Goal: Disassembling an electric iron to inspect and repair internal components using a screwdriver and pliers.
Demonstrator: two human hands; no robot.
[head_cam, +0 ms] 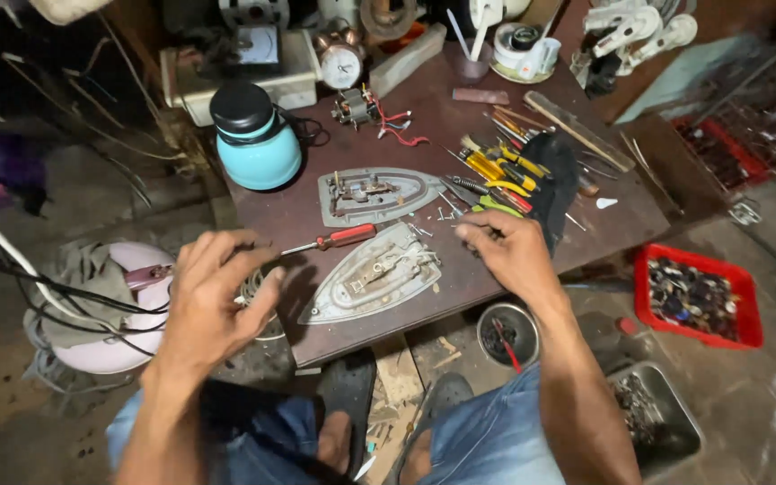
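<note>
We note left hand (213,301), frame lower left, half-open, empty, near red-handled screwdriver (334,239); right hand (505,251) fingertips pinched beside grey metal iron soleplate (374,283), contents indiscernible.

The one camera sits on my head and looks steeply down and forward over my knees at the low brown bench (460,117). It is close: my hands fill the near foreground, and the cluttered floor frames both sides.
</note>
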